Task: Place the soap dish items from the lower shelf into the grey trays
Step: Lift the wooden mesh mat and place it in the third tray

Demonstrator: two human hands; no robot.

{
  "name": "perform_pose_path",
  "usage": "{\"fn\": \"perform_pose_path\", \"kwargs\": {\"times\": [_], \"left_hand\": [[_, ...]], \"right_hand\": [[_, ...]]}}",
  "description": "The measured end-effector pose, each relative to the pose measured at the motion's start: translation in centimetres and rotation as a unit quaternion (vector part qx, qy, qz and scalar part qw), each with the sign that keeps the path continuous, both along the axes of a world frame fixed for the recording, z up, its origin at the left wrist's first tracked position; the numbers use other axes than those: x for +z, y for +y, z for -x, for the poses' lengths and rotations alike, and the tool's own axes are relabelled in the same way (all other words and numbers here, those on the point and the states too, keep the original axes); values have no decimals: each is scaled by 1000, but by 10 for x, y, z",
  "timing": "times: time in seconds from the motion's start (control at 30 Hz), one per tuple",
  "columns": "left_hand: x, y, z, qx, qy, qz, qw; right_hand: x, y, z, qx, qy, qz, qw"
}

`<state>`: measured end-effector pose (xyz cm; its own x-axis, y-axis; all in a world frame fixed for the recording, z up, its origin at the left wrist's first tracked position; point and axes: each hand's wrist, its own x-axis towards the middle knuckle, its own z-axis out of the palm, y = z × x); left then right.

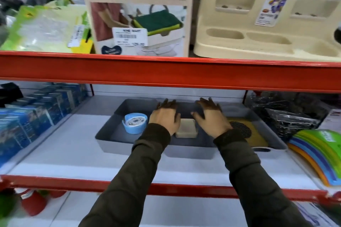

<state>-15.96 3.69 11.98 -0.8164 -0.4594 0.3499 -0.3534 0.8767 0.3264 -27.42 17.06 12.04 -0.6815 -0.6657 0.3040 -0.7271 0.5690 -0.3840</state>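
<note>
Three grey trays stand side by side on the white middle shelf: the left tray (107, 135), the middle tray (186, 108) and the right tray (273, 143). A blue round soap dish (135, 122) lies in the left tray. A cream square soap dish (186, 128) sits in the middle tray. A yellow soap dish with a dark grille (247, 131) lies in the right tray. My left hand (164, 116) and my right hand (212, 116) hover over the middle tray on either side of the cream dish, fingers spread, holding nothing.
Blue boxes (36, 108) line the shelf's left side. Black wrapped items (287, 112) and a stack of coloured plastic sheets (317, 153) crowd the right. The red shelf beam (166, 72) runs just above; a soap dispenser box (140, 16) and a cream organiser (267, 24) stand on the upper shelf.
</note>
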Motion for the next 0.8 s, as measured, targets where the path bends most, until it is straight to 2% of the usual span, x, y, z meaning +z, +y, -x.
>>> {"fn": "perform_pose_path", "kwargs": {"times": [0.13,0.27,0.4,0.63,0.73,0.8], "left_hand": [[-3,-47,-31,35,-13,-5,999],[-12,-96,-54,88,-69,-33,993],[-27,-130,-63,80,-140,-57,985],[-47,-151,-67,60,-175,-32,982],[-46,-149,-68,44,-134,-40,989],[-44,-148,-68,37,-62,-100,992]], "right_hand": [[-2,-52,-34,29,-8,12,999],[-9,-101,-60,89,-11,-48,995],[-17,-138,-79,114,-44,-110,986],[-26,-158,-95,75,35,-193,978],[-29,-163,-97,63,29,-149,986],[-27,-167,-100,40,-26,-27,999]]}}
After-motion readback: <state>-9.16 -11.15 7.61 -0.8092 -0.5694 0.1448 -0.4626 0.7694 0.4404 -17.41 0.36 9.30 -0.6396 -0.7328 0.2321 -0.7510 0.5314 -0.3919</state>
